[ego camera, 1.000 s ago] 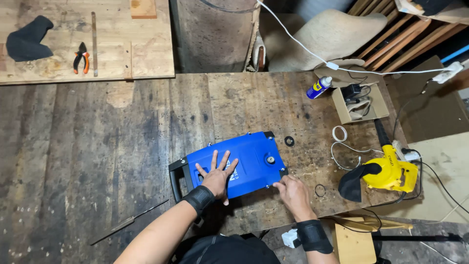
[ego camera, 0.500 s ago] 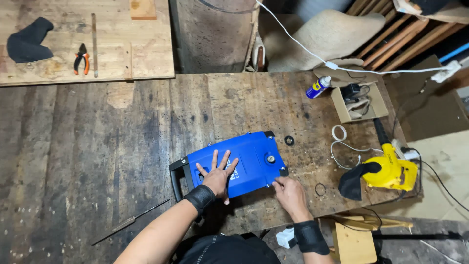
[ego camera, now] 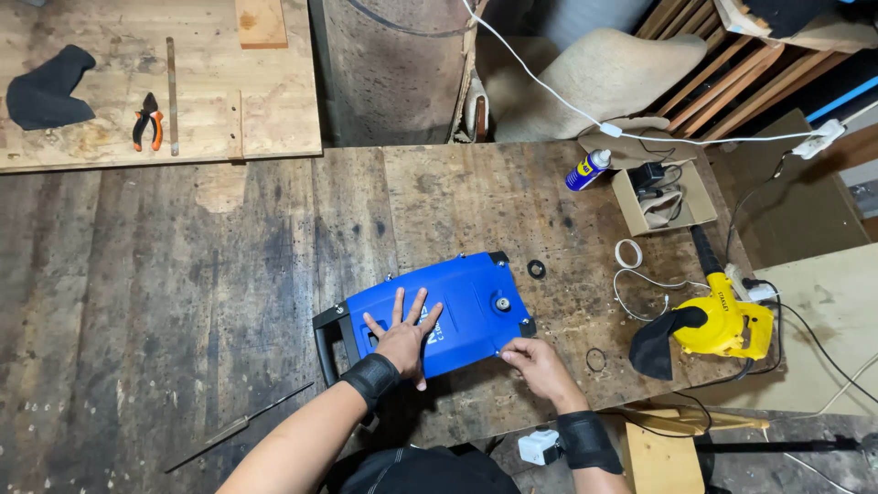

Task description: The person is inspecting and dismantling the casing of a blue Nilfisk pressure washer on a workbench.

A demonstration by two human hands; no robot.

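Observation:
A blue boxy machine casing [ego camera: 466, 302] with a black handle at its left end lies flat on the dark wooden workbench [ego camera: 229, 274]. My left hand [ego camera: 405, 334] rests palm down on its top, fingers spread. My right hand [ego camera: 538, 359] touches the casing's near right corner with its fingertips pinched at the edge; whether it holds something small there is too small to tell. Both wrists wear black bands.
A black rubber ring [ego camera: 536, 269] lies just right of the casing, another ring [ego camera: 595, 359] nearer me. A yellow blower [ego camera: 718, 325], white cable, cardboard box [ego camera: 660, 197] and spray can [ego camera: 587, 169] sit at the right. Pliers [ego camera: 146, 119] lie far left; a metal file [ego camera: 240, 427] lies front left.
My right hand has shifted slightly along the casing's near right corner. The left hand and the casing have stayed put.

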